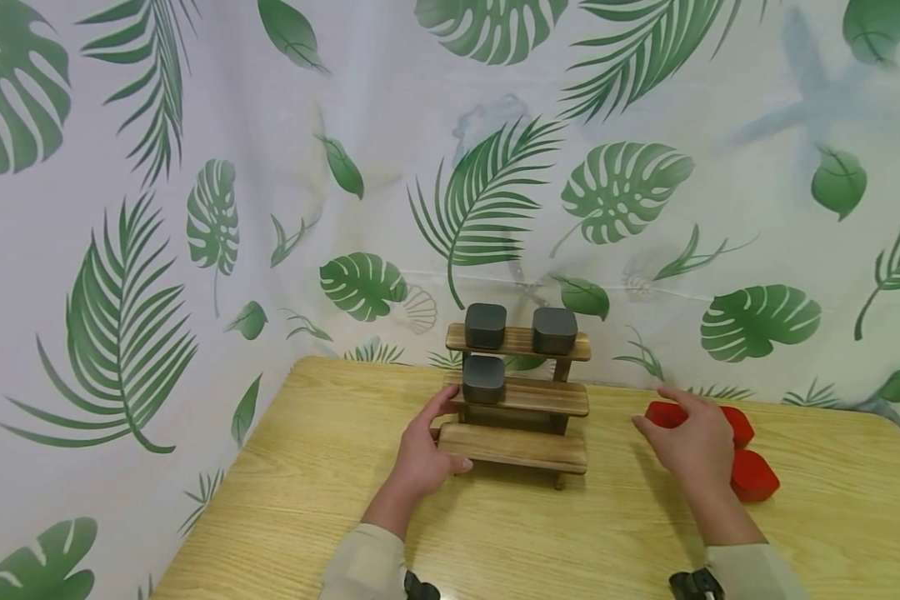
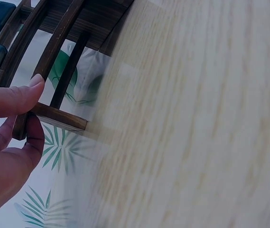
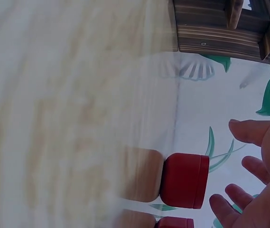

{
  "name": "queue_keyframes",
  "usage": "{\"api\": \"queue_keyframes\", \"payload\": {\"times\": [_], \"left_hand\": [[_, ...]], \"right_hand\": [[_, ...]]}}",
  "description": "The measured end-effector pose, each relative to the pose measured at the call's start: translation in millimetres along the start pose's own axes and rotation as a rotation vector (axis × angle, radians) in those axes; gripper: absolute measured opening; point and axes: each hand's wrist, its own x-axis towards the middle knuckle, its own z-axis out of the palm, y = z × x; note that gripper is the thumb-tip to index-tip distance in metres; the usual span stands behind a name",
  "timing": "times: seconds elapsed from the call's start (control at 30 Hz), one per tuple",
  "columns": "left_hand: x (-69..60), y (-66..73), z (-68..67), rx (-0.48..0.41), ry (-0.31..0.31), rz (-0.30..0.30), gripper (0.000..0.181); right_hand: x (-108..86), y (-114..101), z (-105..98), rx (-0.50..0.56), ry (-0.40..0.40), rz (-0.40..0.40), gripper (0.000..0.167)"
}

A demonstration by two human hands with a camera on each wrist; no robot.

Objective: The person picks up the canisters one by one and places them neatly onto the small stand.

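Note:
A three-step wooden stand (image 1: 517, 446) stands on the table. My left hand (image 1: 423, 454) grips the left end of its lowest step; in the left wrist view the thumb and fingers of that hand (image 2: 11, 123) pinch the board's end. Two dark grey boxes (image 1: 485, 325) (image 1: 554, 331) sit on the top step, and a third grey box (image 1: 483, 379) is at the left of the middle step. My right hand (image 1: 693, 442) hovers over the red boxes (image 1: 753, 477), fingers spread and holding nothing; the right wrist view shows a gap between the hand (image 3: 263, 175) and a red box (image 3: 184, 180).
The wooden table (image 1: 307, 500) extends to both sides of the stand. Behind it hangs a white cloth (image 1: 390, 225) printed with green leaves. The red boxes are grouped at the right, near the table's back edge.

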Motion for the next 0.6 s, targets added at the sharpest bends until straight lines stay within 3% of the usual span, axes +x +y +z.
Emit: {"api": "queue_keyframes", "payload": {"times": [0.6], "left_hand": [[0.4, -0.2, 0.0, -0.019, -0.004, -0.001, 0.110]], "right_hand": [[9.7, 4.8, 5.7, -0.011, -0.043, 0.019, 0.065]]}}
